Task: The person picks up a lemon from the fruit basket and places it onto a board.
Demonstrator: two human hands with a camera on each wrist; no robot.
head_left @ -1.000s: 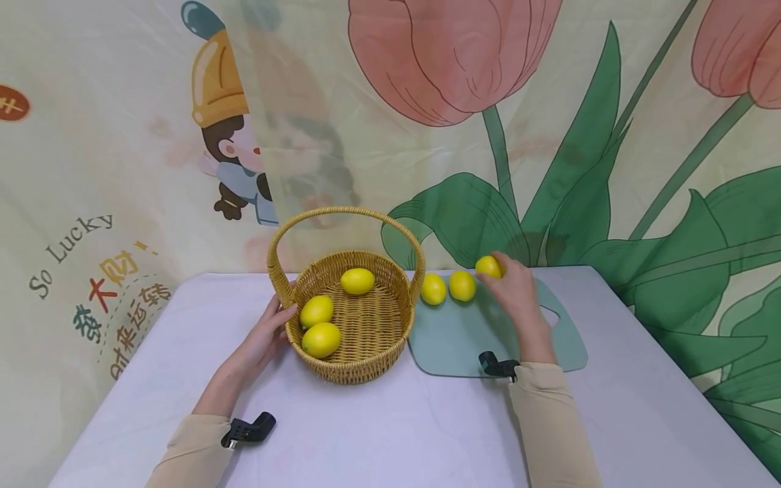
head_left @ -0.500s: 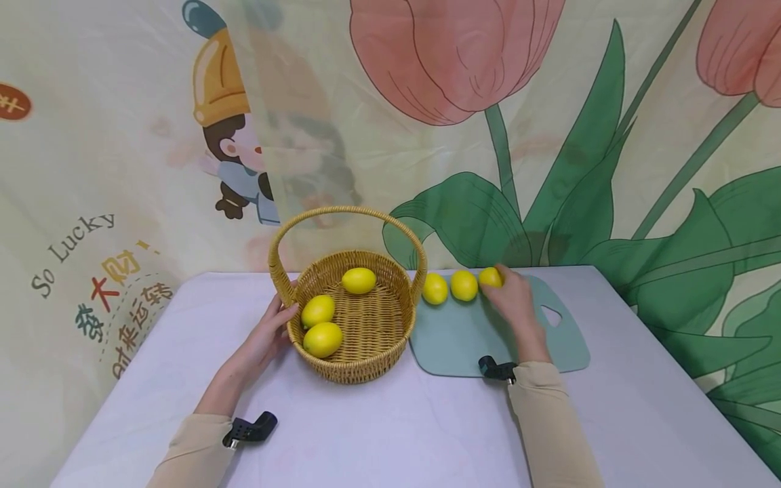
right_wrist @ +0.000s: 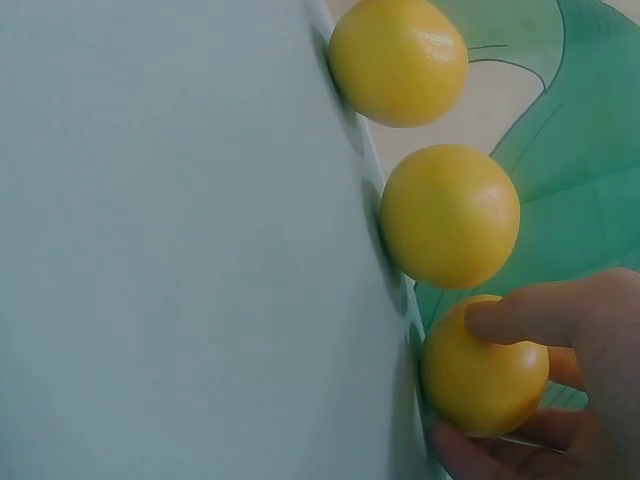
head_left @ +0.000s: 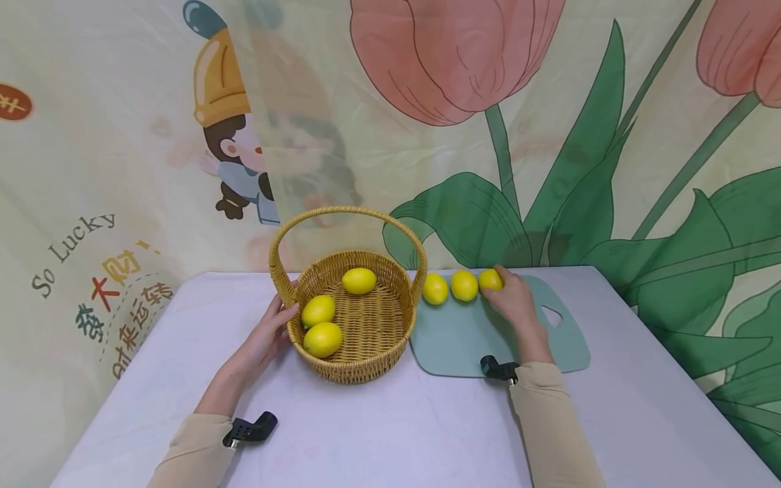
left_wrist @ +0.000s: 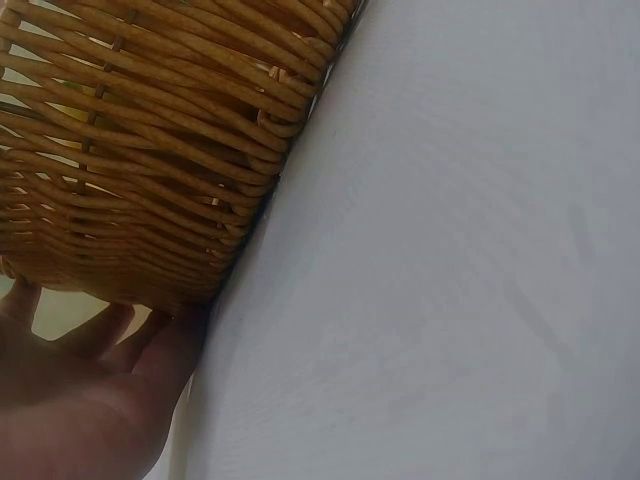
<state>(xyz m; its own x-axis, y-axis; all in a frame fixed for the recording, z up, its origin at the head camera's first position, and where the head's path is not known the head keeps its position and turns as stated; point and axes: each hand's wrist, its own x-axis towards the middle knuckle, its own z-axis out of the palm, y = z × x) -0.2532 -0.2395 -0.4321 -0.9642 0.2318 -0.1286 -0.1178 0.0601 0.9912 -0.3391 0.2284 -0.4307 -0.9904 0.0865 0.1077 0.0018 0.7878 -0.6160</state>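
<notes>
A wicker basket [head_left: 350,373] with a tall arched handle stands left of the middle in the head view, holding three lemons [head_left: 358,280]. My left hand [head_left: 265,339] rests against the basket's left side, fingers laid along the weave, as the left wrist view also shows. To the right, a grey-green cutting board [head_left: 451,346] bears three more lemons in a row along its back edge. My right hand [head_left: 515,301] grips the rightmost lemon [right_wrist: 480,375] between thumb and fingers, down at the board. The middle lemon [right_wrist: 450,215] sits just beside it; the leftmost lemon [right_wrist: 398,62] is untouched.
Both things stand on a table with a white cloth [head_left: 378,434]. A printed curtain [head_left: 451,169] with tulips hangs right behind the table's back edge. The board's right part has a handle hole [head_left: 552,316]. Each wrist wears a black camera [head_left: 251,430].
My right hand has brought its lemon down and slightly nearer, onto the board at the end of the row. It has stayed there over the last half second. The left hand has not moved.
</notes>
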